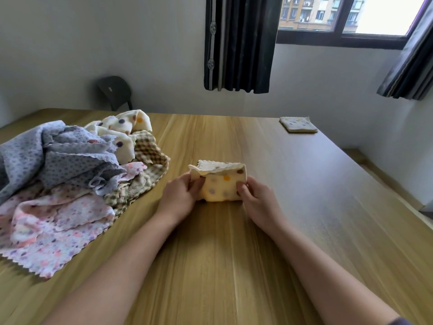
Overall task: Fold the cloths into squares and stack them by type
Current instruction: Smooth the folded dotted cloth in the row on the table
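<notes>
A cream cloth with coloured dots (220, 184) is folded small at the middle of the wooden table (304, 195). My left hand (180, 198) pinches its left end and my right hand (255, 200) pinches its right end, lifting the near fold off the table. A folded cream dotted square (298, 124) lies at the far right of the table. On the left sits a loose pile: a grey dotted cloth (58, 158), a pink flowered cloth (51, 228), a green-brown checked cloth (145, 165) and another cream dotted cloth (121, 127).
A dark chair (114, 90) stands behind the table's far left. Dark curtains (239, 43) hang beside a window (339, 17) on the far wall. The table's right edge runs close to the wall.
</notes>
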A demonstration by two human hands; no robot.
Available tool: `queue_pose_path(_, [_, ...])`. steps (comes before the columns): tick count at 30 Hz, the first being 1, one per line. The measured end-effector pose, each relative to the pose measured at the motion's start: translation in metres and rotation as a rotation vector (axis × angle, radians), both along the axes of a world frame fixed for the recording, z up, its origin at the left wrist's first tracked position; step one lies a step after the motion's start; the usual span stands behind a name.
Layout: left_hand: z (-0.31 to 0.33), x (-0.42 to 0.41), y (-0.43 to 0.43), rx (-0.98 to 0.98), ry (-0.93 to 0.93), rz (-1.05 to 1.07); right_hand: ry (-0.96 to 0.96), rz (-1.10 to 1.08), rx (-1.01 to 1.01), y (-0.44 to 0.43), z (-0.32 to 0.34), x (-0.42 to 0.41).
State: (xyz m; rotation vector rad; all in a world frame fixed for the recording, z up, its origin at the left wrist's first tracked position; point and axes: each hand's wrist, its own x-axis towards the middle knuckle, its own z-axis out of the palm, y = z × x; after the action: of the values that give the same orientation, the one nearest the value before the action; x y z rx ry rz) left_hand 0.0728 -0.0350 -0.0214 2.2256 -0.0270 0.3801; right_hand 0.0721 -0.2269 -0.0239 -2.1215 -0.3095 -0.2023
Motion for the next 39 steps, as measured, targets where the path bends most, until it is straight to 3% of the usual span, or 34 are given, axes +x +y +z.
queue_pose_path(6, [0.011, 0.024, -0.019, 0.171, 0.100, 0.138, 0.084, -0.129, -0.023, 0.010, 0.016, 0.025])
queue_pose_path(18, [0.016, 0.066, -0.030, 0.510, 0.310, 0.322, 0.409, -0.387, -0.524, 0.030, 0.036, 0.066])
queue_pose_path(25, [0.012, 0.069, -0.023, 0.387, 0.304, 0.301, 0.510, -0.390, -0.646, 0.035, 0.041, 0.073])
queue_pose_path(39, [0.003, 0.068, -0.035, 0.666, 0.130, 0.334, 0.531, -0.390, -0.692, 0.034, 0.039, 0.085])
